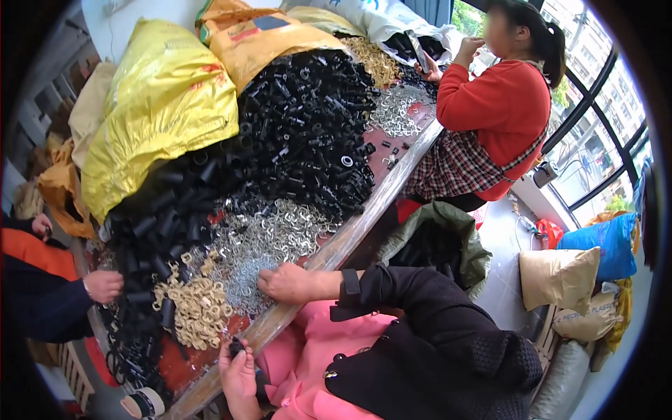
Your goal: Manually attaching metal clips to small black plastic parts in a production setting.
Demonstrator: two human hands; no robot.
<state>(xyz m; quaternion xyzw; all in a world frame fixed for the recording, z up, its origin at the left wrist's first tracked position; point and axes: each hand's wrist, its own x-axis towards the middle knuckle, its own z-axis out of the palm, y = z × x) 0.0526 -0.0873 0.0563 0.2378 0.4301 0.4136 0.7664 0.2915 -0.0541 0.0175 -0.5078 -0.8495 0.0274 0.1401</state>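
My left hand (239, 369) is at the front edge of the table, its fingers closed on a small black plastic part (237, 346). My right hand (288, 283) reaches over the wooden edge to a heap of small silvery-blue pieces (246, 287), perhaps screws. Its fingertips are drawn together at the heap, and whether a piece is between them is hidden. Beside this heap lie beige ring-like parts (198, 315) and a spread of shiny metal hooks or clips (276, 231).
Black plastic parts (301, 133) pile up behind, under yellow (164, 105) and orange sacks (269, 38). A co-worker's hand (103, 285) is across the table at left; a person in red (497, 98) holds a phone (416, 50). An open green sack (465, 241) stands at right.
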